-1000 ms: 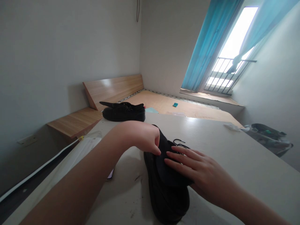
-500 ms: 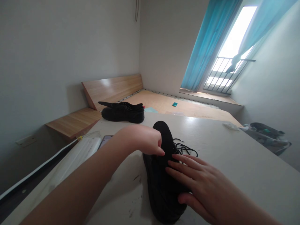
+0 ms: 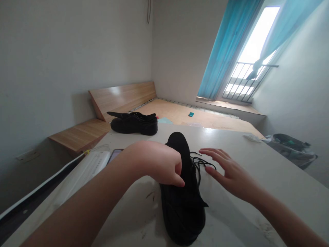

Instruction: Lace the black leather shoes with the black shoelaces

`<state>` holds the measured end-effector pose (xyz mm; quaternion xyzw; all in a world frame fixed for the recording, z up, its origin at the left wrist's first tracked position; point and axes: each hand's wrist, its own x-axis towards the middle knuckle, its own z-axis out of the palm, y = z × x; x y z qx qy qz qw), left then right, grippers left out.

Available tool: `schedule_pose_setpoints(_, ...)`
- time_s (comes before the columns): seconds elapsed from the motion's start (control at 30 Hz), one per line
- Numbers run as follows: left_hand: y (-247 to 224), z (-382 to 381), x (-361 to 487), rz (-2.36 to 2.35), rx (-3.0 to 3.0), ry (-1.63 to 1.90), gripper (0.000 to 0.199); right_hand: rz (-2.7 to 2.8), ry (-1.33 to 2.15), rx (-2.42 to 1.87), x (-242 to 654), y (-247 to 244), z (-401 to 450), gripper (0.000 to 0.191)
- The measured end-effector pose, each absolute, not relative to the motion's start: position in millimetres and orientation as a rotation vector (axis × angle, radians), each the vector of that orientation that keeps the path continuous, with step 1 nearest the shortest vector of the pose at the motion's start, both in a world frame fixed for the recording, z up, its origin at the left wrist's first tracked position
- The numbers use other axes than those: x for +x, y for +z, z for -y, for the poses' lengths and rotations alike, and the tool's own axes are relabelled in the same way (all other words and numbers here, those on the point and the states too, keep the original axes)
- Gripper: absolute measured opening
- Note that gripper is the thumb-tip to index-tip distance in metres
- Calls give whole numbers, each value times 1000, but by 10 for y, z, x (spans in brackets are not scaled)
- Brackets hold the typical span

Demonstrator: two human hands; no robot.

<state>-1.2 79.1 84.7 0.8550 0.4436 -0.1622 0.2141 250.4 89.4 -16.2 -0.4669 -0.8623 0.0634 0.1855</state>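
Shoes (image 3: 185, 221) number 2: left hand (image 3: 164, 164) holds 1, grip curled; right hand (image 3: 230, 171), grip wide, is near laces (image 3: 197, 161).

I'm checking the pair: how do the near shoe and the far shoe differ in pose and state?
The left hand is on the near shoe; the far shoe is untouched. The near shoe runs lengthwise away from the viewer; the far shoe sits sideways. Both are black.
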Motion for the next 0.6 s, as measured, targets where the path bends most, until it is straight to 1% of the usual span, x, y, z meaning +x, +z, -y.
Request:
schedule_pose_setpoints(0.07,863,-765,-20,-1231,2365,-425,32,2423,140,-1491,2560,-423,-1042,76)
schedule_pose_setpoints(0.13,874,-764,-40,-1253,2359,-395,32,2386,251,-1605,2565,-686,-1136,91)
schedule_pose_setpoints(0.17,879,-771,-54,-1267,2357,-382,33,2335,319,-1628,2546,-797,-1162,94)
schedule_pose_setpoints(0.2,882,-781,-69,-1280,2355,-371,33,2283,370,-1633,2516,-886,-1175,91)
schedule_pose_setpoints(0.23,885,-793,-85,-1290,2356,-360,33,2235,404,-1623,2478,-951,-1179,83)
schedule_pose_setpoints(0.33,889,-823,-122,-1320,2360,-348,34,2159,465,-1520,2364,-1016,-1162,46)
schedule_pose_setpoints(0.4,892,-829,-134,-1344,2355,-358,34,2112,557,-1420,2322,-993,-1148,31)
schedule_pose_setpoints(0.5,897,-826,-138,-1362,2342,-374,34,1948,752,-1331,2310,-930,-1137,24)
schedule_pose_setpoints(0.6,900,-824,-134,-1353,2349,-368,32,1667,954,-1304,2292,-834,-1120,29)
